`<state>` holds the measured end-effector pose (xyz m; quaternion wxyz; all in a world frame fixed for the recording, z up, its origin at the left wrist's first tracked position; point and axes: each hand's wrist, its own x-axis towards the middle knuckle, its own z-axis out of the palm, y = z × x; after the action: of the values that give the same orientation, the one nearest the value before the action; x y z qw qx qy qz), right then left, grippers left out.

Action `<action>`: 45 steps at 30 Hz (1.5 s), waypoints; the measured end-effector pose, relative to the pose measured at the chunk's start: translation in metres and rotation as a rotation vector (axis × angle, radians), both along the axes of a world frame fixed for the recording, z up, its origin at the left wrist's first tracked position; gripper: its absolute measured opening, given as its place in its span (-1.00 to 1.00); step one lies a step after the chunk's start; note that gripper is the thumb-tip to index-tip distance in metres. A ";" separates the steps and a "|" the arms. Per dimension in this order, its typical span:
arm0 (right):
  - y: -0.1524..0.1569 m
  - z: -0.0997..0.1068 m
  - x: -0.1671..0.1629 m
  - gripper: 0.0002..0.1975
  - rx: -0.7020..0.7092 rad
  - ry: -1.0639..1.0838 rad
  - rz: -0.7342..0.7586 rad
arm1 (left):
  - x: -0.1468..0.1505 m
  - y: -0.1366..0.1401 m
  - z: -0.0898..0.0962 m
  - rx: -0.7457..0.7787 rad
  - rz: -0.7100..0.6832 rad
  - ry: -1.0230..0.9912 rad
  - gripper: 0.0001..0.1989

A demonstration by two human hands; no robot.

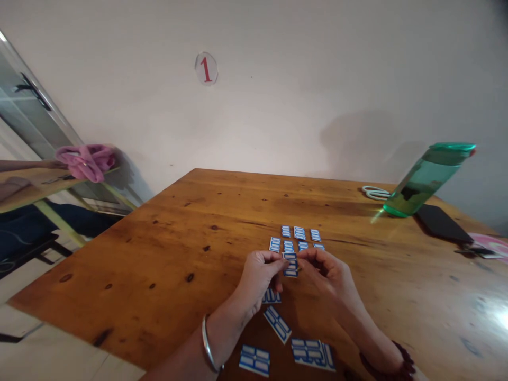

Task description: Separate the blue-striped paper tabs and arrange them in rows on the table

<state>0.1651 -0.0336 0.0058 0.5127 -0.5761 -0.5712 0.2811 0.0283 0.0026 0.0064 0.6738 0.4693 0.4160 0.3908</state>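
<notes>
A small white sheet of blue-bordered labels is held up between my two hands. My left hand pinches its left edge between thumb and fingers. At its right edge my right hand is closed, fingertips together. Just beyond the hands, several similar small pieces lie in short rows on the table. Nearer to me are a tilted label sheet, another sheet and an overlapping group of sheets. One more label sheet is partly covered by my left hand.
On the wooden table, a green bottle stands at the right, beside a white coiled cable and a dark flat phone-like object. Keys rest on something pink. At far left, another person's arm reaches toward a pink cloth.
</notes>
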 end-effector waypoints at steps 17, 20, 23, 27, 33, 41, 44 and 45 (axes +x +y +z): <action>0.000 0.004 -0.006 -0.82 -0.073 -0.045 0.018 | 0.000 0.000 0.001 0.042 0.002 0.022 -0.71; 0.000 0.004 -0.007 -0.83 -0.052 -0.079 0.006 | 0.000 0.000 0.000 0.038 0.002 0.025 -0.73; 0.000 0.002 -0.008 -0.83 -0.045 -0.098 0.011 | 0.000 0.000 -0.001 0.017 -0.001 0.023 -0.73; 0.000 0.002 -0.007 -0.82 -0.044 -0.090 0.027 | 0.000 0.001 -0.002 0.001 -0.010 -0.003 -0.75; 0.000 0.007 -0.005 -0.81 -0.028 0.009 0.012 | -0.002 0.002 0.000 0.024 0.009 -0.035 -0.78; 0.004 0.004 -0.002 -0.84 -0.042 0.089 0.034 | -0.006 0.003 0.004 -0.001 0.041 -0.019 -0.77; 0.003 0.002 0.002 -0.86 -0.093 0.001 0.112 | -0.010 0.007 0.006 0.010 0.102 -0.033 -0.79; 0.002 0.001 0.003 -0.86 -0.131 -0.052 0.164 | -0.011 0.008 0.007 0.016 0.124 -0.038 -0.80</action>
<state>0.1683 -0.0319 0.0068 0.4339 -0.5670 -0.6099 0.3439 0.0171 0.0102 0.0131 0.6522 0.4405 0.4284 0.4439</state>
